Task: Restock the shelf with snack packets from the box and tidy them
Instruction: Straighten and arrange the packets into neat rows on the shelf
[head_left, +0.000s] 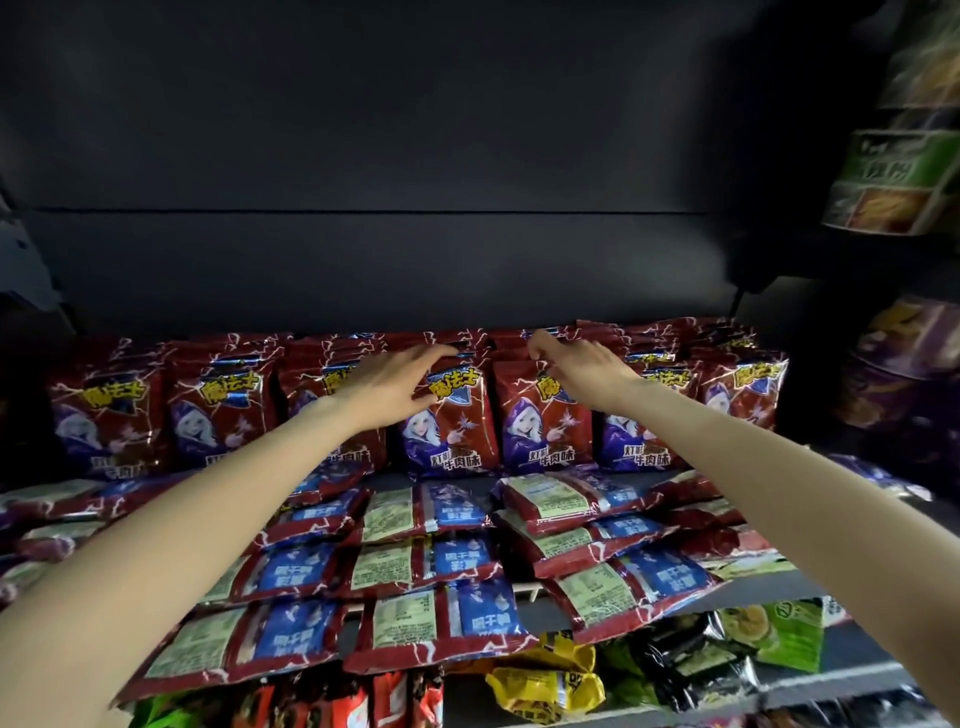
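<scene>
Basically tidying now: shelf (810, 590) holds a standing back row of red snack packets (218, 415), faces out, with flat packets (431, 564) lying label-side up in front, overlapping down to the front edge. No box in view, so can't say what stock is left.

My left hand (395, 387) has fingers curled over the top edge of the middle standing packet (449, 423), thumb on its face, so it's gripping that one. My right hand (576, 366) reaches over the neighbouring packet (545, 415) to the right, fingertips curled down onto the top edges of the row behind; looks like a pinch on a packet top, but exactly which one I can't tell.

How I'd do it well: hold by the top seams only, pull both stacks upright and square, close the gap between the two columns, don't crush the contents. Then stand or restack the flat ones; the right-hand pile is skewed.

Writing: yellow logo reads 魔法士, lower text 牛肉味 (beef flavour), hooded purple figure on the front. Backs carry a blue panel and pale fine-print panel, too small to read. Lower shelf packets (545, 686): yellow, green, orange, unreadable.
</scene>
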